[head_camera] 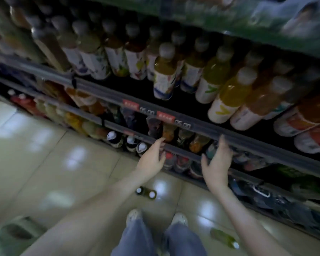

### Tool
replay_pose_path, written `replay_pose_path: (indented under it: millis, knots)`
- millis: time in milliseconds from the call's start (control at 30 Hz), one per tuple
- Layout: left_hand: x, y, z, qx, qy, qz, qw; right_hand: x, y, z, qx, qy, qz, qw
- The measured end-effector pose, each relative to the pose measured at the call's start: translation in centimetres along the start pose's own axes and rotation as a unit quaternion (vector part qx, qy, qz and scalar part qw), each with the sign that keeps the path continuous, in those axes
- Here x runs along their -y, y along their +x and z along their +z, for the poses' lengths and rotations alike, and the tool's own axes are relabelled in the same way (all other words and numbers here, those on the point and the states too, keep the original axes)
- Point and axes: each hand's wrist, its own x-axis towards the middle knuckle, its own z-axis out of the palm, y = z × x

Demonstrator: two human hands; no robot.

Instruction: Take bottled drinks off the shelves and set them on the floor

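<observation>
Fetching step: left hand (pixel 151 157) and right hand (pixel 216 163) hover open, empty. Bottles (pixel 199 144) at twelve o'clock likely need gripping next.

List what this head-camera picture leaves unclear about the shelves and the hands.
Head view: price tags, print smeared by motion blur.
Head view: top-shelf packs, cut off by the upper edge.
Head view: whether the right hand touches the bottle behind it, lost in shadow and blur.
</observation>
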Motion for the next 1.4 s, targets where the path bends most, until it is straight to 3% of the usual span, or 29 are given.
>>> replay_pose_path:
  millis: [100, 167, 400, 667, 767, 933, 1100, 1233, 1400]
  knots:
    - [7.2, -1.6, 0.5, 0.077, 0.020, -0.093, 0.993, -0.6, -4.3, 6.1, 0.171, -0.006, -0.021, 0.985]
    - [12.0, -2.5, 1.4, 0.126, 0.067, -0.139, 0.980, -1.7, -7.1, 10.7, 0.269, -0.043, 0.010, 0.962]
    - [31.6, -4.8, 7.8, 0.195, 0.114, -0.196, 0.954, -9.3, -15.0, 31.3, 0.438, -0.139, 0.088, 0.884]
    - [48.7, -5.3, 20.1, 0.103, 0.041, -0.244, 0.964, -23.3, -17.1, 53.6, 0.452, -0.330, 0.074, 0.825]
    - [51.3, -6.1, 23.2, 0.085, 0.007, -0.253, 0.964, -26.5, -16.4, 56.7, 0.407, -0.334, 0.020, 0.850]
    - [49.5, -7.4, 22.2, 0.047, -0.037, -0.246, 0.967, -24.1, -14.7, 52.4, 0.402, -0.269, 0.014, 0.875]
    - [41.4, -6.7, 15.4, 0.076, -0.057, -0.183, 0.979, -14.0, -12.9, 39.7, 0.370, -0.167, 0.021, 0.914]
    - [32.6, -6.9, 9.0, 0.124, -0.071, -0.069, 0.987, -3.5, -11.1, 29.1, 0.405, -0.097, -0.009, 0.909]
    - [21.9, -9.1, -1.1, 0.160, -0.032, -0.106, 0.981, 8.6, -9.7, 18.5, 0.440, -0.009, -0.130, 0.889]
